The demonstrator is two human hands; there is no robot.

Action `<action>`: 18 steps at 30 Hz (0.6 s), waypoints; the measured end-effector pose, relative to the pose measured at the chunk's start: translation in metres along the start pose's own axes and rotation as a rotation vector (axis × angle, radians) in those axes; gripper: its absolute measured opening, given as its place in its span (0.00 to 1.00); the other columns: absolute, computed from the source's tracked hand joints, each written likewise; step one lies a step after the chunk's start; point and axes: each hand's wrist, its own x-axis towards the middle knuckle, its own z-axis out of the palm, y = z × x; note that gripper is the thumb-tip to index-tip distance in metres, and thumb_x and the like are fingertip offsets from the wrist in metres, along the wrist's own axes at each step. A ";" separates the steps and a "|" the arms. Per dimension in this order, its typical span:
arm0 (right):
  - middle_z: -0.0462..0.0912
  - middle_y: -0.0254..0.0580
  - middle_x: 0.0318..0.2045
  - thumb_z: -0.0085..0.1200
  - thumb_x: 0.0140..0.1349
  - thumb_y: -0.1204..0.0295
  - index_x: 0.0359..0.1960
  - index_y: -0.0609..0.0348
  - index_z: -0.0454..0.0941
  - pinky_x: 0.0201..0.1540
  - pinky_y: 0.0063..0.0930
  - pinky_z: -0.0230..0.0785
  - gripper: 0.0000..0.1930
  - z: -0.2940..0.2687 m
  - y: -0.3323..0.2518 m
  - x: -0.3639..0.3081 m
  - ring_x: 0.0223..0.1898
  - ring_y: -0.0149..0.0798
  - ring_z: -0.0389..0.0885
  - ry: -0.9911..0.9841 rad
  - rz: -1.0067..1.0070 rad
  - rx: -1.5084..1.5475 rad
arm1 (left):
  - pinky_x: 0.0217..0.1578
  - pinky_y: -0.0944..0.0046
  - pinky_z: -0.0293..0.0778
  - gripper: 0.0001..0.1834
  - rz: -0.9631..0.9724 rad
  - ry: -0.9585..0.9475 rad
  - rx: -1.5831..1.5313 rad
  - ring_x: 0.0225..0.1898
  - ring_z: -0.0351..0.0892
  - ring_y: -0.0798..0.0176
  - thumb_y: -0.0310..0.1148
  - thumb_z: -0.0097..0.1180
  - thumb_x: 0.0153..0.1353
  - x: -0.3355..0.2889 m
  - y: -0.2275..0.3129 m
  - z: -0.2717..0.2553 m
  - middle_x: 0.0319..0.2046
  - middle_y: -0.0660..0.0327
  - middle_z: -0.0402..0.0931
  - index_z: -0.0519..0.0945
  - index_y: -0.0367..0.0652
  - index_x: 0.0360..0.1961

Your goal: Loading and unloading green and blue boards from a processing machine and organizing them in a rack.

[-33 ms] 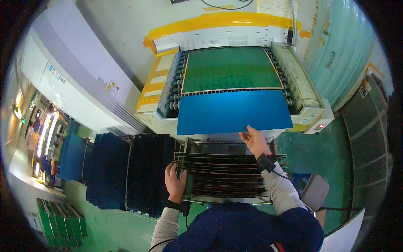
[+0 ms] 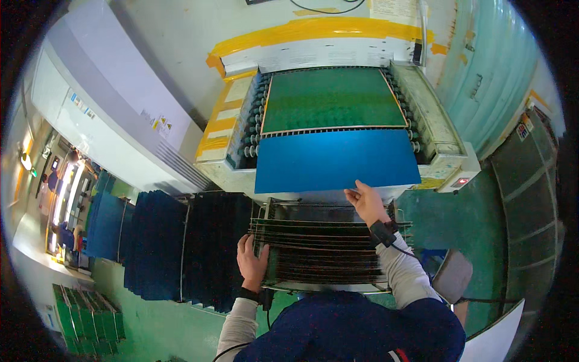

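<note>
A flat blue panel (image 2: 338,160) lies at the front of a roller conveyor (image 2: 248,142), its near edge overhanging. At that edge is my right hand (image 2: 367,204), one fingertip over the panel and the thumb apart from it; no closed grip shows. My left hand (image 2: 252,264) rests with spread fingers at the left end of a rack (image 2: 325,253) holding several thin panels on edge. Farther in on the rollers lies a green panel (image 2: 335,99) with a pale border, behind the blue one.
Dark blue panels (image 2: 154,244) stand packed in racks to the left. Green panels (image 2: 87,320) stand at the lower left. A white machine housing (image 2: 120,102) rises at the left. On the right are a grey seat (image 2: 452,276) and a dark slatted panel (image 2: 528,193).
Almost nothing differs. The blue panel's left edge appears very slightly shifted to the right; both hands stay in place.
</note>
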 end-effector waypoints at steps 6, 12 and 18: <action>0.77 0.46 0.35 0.59 0.67 0.69 0.38 0.63 0.72 0.44 0.41 0.79 0.11 0.004 -0.002 0.011 0.42 0.48 0.82 0.040 -0.032 -0.019 | 0.57 0.51 0.71 0.30 -0.023 -0.018 0.023 0.60 0.71 0.44 0.44 0.67 0.58 0.001 0.003 -0.001 0.59 0.48 0.70 0.75 0.37 0.57; 0.77 0.46 0.35 0.59 0.67 0.69 0.38 0.63 0.72 0.45 0.41 0.80 0.11 0.000 -0.001 0.024 0.40 0.48 0.83 0.048 -0.066 -0.048 | 0.57 0.51 0.72 0.30 -0.029 -0.019 0.036 0.59 0.72 0.44 0.42 0.67 0.58 0.002 0.005 0.000 0.59 0.48 0.70 0.75 0.38 0.57; 0.83 0.47 0.38 0.57 0.68 0.63 0.39 0.61 0.76 0.43 0.40 0.78 0.12 0.009 -0.014 0.024 0.39 0.44 0.83 0.036 0.044 -0.246 | 0.56 0.49 0.71 0.30 -0.018 0.015 -0.011 0.57 0.72 0.43 0.42 0.67 0.56 0.001 0.004 0.001 0.58 0.49 0.71 0.76 0.38 0.56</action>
